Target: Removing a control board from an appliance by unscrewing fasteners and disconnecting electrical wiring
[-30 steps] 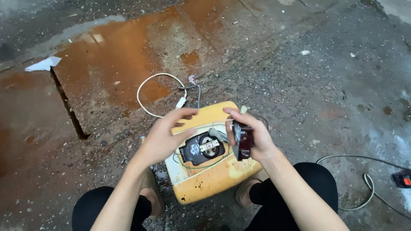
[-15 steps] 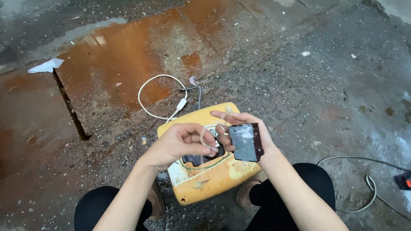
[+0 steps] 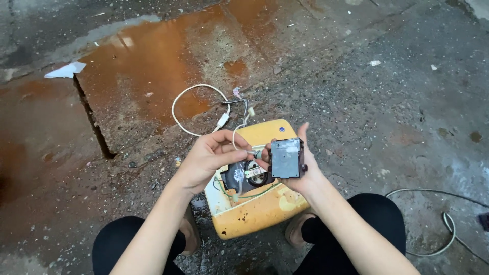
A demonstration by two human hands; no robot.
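The ground (image 3: 387, 117) was rough, wet concrete — grey and gritty on the right, stained rust-orange on the left. A shallow orange puddle (image 3: 147, 61) lay at upper left, reflecting flat daylight. A dark crack (image 3: 91, 119) ran down beside it, a scrap of white paper (image 3: 65, 70) at its top — small pale bits were scattered about.

Wet, rust-stained concrete ground (image 3: 153, 56), a dark crack (image 3: 91, 119) running through it, a white paper scrap (image 3: 65, 70) at its far end, a grey cable (image 3: 443, 224) curling at right.
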